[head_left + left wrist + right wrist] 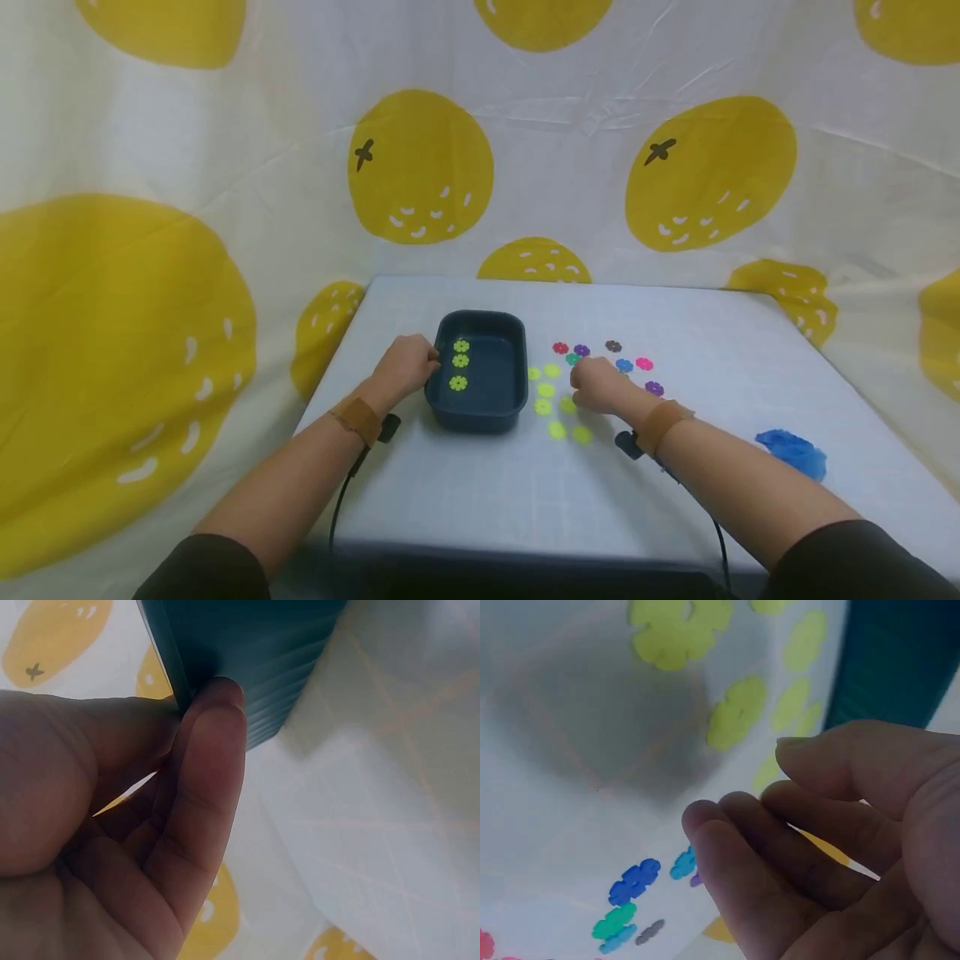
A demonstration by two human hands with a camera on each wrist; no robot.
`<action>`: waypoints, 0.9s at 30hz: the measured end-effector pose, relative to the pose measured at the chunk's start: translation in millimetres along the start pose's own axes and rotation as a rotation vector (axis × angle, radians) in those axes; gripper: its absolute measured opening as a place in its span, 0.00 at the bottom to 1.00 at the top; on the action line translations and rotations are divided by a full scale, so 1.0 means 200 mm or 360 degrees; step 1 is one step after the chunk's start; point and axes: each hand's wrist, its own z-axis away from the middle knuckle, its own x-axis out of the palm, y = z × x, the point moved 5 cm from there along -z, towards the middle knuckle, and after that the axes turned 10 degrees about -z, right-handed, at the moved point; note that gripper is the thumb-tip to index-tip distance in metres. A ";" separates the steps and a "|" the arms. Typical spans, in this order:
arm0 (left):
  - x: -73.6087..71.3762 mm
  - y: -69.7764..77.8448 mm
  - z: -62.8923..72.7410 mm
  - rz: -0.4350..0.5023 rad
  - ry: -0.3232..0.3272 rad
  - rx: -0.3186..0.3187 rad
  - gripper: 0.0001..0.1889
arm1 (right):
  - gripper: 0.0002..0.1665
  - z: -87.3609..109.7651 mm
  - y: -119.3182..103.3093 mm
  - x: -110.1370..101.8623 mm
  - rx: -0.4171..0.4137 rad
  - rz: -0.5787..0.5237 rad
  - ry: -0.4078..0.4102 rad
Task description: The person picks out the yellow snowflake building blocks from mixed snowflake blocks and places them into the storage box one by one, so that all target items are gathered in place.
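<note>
My left hand (405, 367) grips the left rim of the tray (480, 412); in the left wrist view my thumb (206, 802) lies against the outer wall and the fingers fold over the edge, so that hand is clamped on the tray. The tray is dark teal, rectangular, and stands on the tabletop (465, 500) a little left of centre. Three yellow-green flower discs (459, 364) lie inside it in a column near its left wall.

Just right of the tray, a loose group of further yellow-green discs (551, 408) lies flat on the tabletop, apart from one another. My right hand (596, 387) is over the right edge of this group, fingers pointing left toward the tray. In the right wrist view my fingers (780, 855) are loosely curled and apart from the thumb, with nothing seen between them; I cannot tell whether the fingertips touch a disc.

Behind and right of that hand lie mixed-colour discs (615, 358): red, purple, green, brown, blue and pink, each apart from the next. Both wrists carry brown straps with black cables running back toward me.

Near the right front of the tabletop, well apart from the discs, lies a blue crumpled item (791, 450); I cannot tell what it is
</note>
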 end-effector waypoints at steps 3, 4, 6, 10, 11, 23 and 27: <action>0.00 0.00 0.00 -0.0001 0.0003 -0.0007 0.14 | 0.16 0.01 -0.04 0.06 -0.0003 0.0179 -0.0029; 0.01 0.00 0.00 -0.0003 0.0006 -0.0006 0.14 | 0.16 0.01 -0.05 0.08 0.0001 0.0211 -0.0036; 0.01 0.00 0.00 -0.0018 0.0014 0.0007 0.14 | 0.17 0.02 -0.07 0.12 0.0016 0.0252 -0.0045; 0.01 0.01 0.01 -0.0019 0.0019 0.0015 0.14 | 0.18 0.02 -0.09 0.17 -0.0006 0.0294 -0.0050; 0.01 0.01 0.01 -0.0020 0.0018 0.0014 0.14 | 0.17 0.02 -0.09 0.18 -0.0011 0.0301 -0.0056; 0.00 0.01 0.02 -0.0016 0.0014 -0.0012 0.14 | 0.17 0.04 -0.13 0.20 -0.0161 0.0417 -0.0035; 0.00 0.01 0.02 -0.0026 0.0032 0.0003 0.14 | 0.18 0.03 -0.12 0.20 -0.0210 0.0484 -0.0003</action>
